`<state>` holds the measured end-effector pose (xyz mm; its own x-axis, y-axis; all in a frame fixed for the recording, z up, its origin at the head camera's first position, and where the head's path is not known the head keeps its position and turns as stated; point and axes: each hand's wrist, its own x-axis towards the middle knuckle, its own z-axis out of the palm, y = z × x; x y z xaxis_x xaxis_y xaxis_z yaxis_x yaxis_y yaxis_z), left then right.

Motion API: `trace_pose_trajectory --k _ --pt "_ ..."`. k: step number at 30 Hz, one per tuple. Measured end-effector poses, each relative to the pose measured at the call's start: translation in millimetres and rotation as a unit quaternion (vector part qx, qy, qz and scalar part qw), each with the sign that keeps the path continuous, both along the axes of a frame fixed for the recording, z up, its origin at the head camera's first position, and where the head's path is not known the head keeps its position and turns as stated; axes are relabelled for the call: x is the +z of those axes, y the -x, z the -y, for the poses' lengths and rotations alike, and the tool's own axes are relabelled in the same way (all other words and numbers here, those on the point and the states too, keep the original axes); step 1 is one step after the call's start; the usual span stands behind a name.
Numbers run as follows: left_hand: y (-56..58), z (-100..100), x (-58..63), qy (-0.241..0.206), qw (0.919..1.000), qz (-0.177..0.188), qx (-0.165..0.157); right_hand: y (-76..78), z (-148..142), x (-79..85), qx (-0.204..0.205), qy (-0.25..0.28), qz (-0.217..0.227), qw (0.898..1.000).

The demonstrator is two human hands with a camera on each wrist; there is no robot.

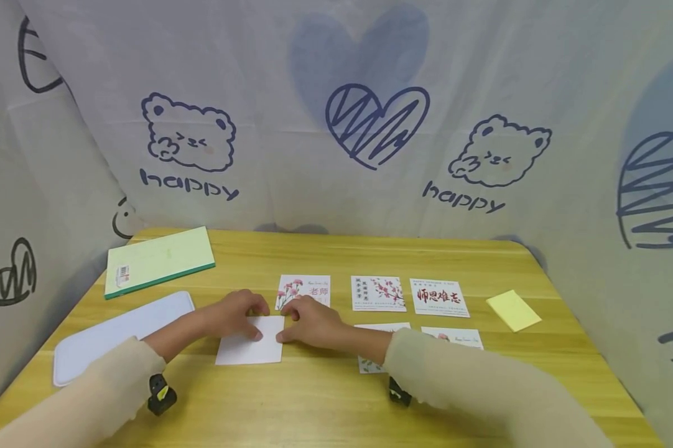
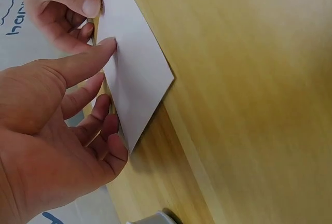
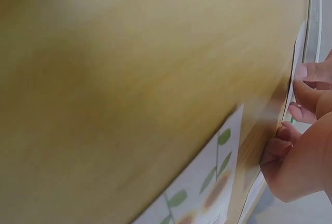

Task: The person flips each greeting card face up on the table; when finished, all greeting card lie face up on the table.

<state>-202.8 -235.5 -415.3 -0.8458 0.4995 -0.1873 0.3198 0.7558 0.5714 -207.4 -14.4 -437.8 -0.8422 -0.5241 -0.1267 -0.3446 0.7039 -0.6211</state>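
Observation:
A plain white square card [image 1: 249, 350] lies in front of me, held by both hands. My left hand [image 1: 232, 320] has its thumb on the card's upper face, with the fingers curled at the far edge. At the card's right side, my right hand [image 1: 314, 323] pinches the edge near the far corner between thumb and curled fingers. In the left wrist view the thumbs of the left hand [image 2: 46, 105] and right hand [image 2: 62, 6] both meet the card [image 2: 137, 73]. Just beyond the right fingers is a card with pink carnations [image 1: 316, 287], partly covered by that hand.
Right of it lie a plum-blossom card [image 1: 378, 294] and a red-lettered card [image 1: 440, 298]. The right arm partly covers a sunflower card [image 3: 218, 182] and another flower card [image 1: 459, 336]. A yellow pad [image 1: 513, 310] is far right; a white case [image 1: 118, 336] and green-edged book [image 1: 160, 258] are left.

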Motion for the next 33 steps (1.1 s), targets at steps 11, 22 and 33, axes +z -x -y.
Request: trace_pose_trajectory --k 11,22,33 --pt "-3.4 -1.7 0.7 0.023 0.9996 0.007 0.013 -2.6 5.2 2.1 0.012 -0.042 -0.016 0.999" --pt "-2.9 4.2 7.1 -0.026 0.9988 0.038 0.013 -7.6 -2.2 8.9 0.015 -0.009 -0.009 1.000" --pt "-10.7 -13.0 21.8 -0.131 0.9869 0.087 0.034 -7.5 -42.3 18.3 0.031 0.190 0.063 0.979"
